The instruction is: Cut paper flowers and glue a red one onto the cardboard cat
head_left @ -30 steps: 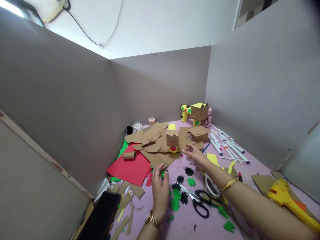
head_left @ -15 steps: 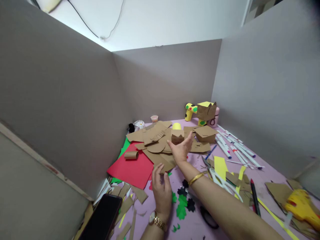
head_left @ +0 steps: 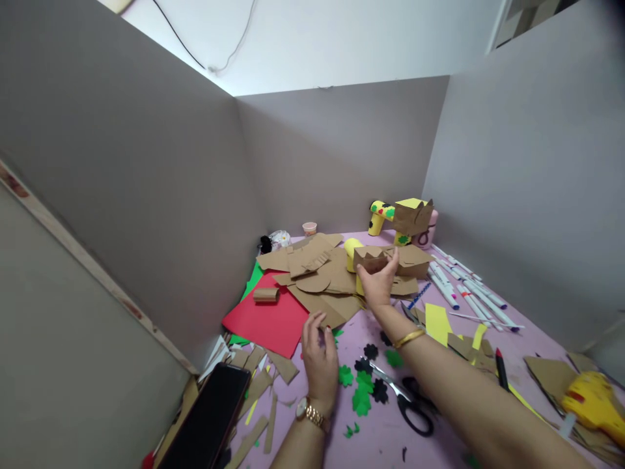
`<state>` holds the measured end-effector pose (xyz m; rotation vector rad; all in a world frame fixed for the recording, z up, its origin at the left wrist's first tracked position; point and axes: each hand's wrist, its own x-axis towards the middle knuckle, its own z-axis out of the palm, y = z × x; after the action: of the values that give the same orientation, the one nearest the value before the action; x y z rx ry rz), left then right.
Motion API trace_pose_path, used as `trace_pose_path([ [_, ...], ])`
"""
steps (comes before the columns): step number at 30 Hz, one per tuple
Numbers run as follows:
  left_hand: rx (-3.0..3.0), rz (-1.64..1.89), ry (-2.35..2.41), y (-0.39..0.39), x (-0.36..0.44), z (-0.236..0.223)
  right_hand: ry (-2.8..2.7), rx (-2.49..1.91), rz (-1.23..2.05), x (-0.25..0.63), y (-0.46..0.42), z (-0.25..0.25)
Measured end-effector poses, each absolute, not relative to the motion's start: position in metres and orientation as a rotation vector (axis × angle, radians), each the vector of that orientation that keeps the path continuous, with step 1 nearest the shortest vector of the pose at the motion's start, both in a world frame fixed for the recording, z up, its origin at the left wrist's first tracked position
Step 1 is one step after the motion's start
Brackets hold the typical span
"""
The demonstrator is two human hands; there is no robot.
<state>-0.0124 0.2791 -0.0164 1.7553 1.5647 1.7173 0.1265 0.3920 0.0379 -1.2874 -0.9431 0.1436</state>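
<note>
My right hand [head_left: 379, 286] reaches to the middle of the table, thumb and fingers around a small brown cardboard box [head_left: 368, 255] with a jagged edge. A yellow paper tube [head_left: 352, 246] shows behind that box and appears joined to it; yellow also shows below. My left hand [head_left: 321, 361], fingers loosely bent and thumb apart, holds nothing. It rests near cardboard pieces [head_left: 336, 309] and green flower cutouts [head_left: 362, 397]. Black-handled scissors [head_left: 398, 394] lie between my forearms, beside black flower cutouts [head_left: 379, 391].
At the back stands a yellow spotted paper figure [head_left: 383, 212] with a cardboard head. Red paper [head_left: 266, 319] and a phone [head_left: 212, 417] lie left. Markers [head_left: 481, 293], yellow paper [head_left: 437, 324] and a yellow glue gun [head_left: 593, 400] are right. Grey panels [head_left: 336, 150] enclose the table.
My right hand has closed around the cardboard box, which has shifted and turned, showing more of the yellow tube. My left hand stays nearly still. The view has swung slightly left.
</note>
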Motion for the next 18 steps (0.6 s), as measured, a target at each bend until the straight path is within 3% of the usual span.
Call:
trace_pose_path([
  [8,1.729,1.616,1.526,0.275,-0.021,-0.005,-0.973,-1.098,0.279,0.160,0.330,0.068],
  [18,1.720,1.063,1.310,0.181,-0.047,0.007,-0.819,-0.937,0.704,0.202,0.207,0.077],
])
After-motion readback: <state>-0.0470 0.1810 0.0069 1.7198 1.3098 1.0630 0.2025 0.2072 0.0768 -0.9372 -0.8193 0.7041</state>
